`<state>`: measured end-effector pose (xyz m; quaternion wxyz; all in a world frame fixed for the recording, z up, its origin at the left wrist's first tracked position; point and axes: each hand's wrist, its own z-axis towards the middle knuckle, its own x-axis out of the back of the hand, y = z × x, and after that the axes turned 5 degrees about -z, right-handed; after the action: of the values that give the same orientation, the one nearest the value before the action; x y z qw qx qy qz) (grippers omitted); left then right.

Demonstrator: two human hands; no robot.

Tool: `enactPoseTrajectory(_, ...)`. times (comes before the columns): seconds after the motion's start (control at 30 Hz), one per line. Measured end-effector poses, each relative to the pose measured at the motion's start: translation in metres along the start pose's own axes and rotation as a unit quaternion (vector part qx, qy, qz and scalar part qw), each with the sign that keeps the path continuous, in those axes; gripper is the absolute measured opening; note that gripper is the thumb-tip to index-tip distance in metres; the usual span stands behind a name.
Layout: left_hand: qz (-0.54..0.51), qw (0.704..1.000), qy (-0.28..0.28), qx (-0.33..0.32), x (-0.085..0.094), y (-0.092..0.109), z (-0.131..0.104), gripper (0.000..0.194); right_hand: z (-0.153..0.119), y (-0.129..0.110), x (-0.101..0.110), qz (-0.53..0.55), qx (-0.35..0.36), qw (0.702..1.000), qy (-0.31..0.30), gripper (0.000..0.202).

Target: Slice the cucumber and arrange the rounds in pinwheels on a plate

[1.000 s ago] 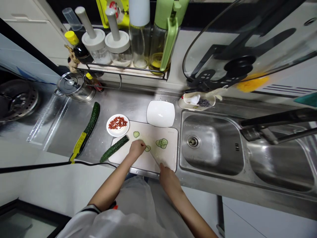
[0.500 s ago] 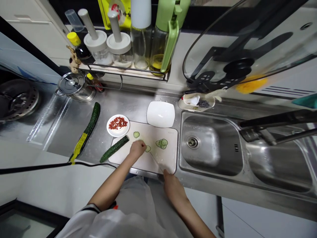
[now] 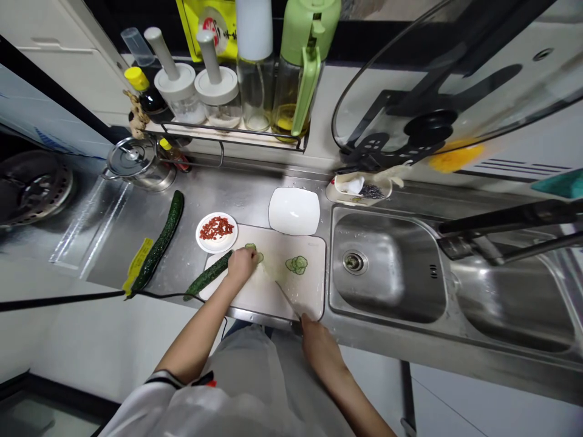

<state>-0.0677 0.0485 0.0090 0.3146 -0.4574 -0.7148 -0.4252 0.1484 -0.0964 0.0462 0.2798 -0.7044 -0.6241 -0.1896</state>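
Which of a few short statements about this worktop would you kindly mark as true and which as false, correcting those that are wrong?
1. The right hand holds a knife. True.
2. The cucumber slices right of the knife lie on the square-cornered plate. False: they lie on the cutting board.
3. The round dish holds red pieces. True.
4. The left hand is over the sink. False: it is over the cutting board.
5. The longer cucumber lies left of the round dish. True.
6. The metal pot stands without its lid. False: the lid is on it.
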Motion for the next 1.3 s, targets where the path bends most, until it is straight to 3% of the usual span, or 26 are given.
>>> enactPoseTrajectory(0.17,0.065,0.998,0.023,0.008,0.014,-0.006,0.012,0.029,0.002,0.001,-0.003,0.004,-0.005,1.000,0.000,0.043)
enactPoseTrajectory(0.37,0.090,0.995,0.026,0.030,0.010,-0.007,0.020,0.030,0.003,0.001,-0.005,0.003,-0.007,1.000,-0.001,0.046)
enactPoseTrajectory(0.63,0.063,0.995,0.080,0.013,0.008,-0.005,0.016,0.029,0.002,0.002,-0.002,0.018,-0.003,1.000,-0.003,0.048)
enactPoseTrajectory(0.77,-0.018,0.997,0.068,-0.025,-0.003,0.014,0.014,0.031,0.003,0.000,0.000,0.006,-0.006,1.000,-0.011,0.048)
enactPoseTrajectory(0.9,-0.076,0.993,-0.033,-0.082,-0.022,0.048,0.009,0.021,0.003,-0.002,0.002,0.002,-0.011,1.000,-0.016,0.047)
enactPoseTrajectory(1.0,-0.083,0.989,-0.093,-0.077,-0.038,0.074,0.005,0.017,0.003,-0.002,0.002,0.002,-0.011,1.000,-0.015,0.045)
enactPoseTrajectory(1.13,-0.102,0.989,-0.085,-0.062,-0.054,0.093,0.001,0.024,0.003,-0.003,0.001,0.004,-0.008,1.000,-0.008,0.048)
enactPoseTrajectory(1.3,-0.128,0.987,-0.074,-0.056,-0.063,0.098,0.000,0.024,0.002,-0.004,-0.001,0.023,-0.009,1.000,0.000,0.045)
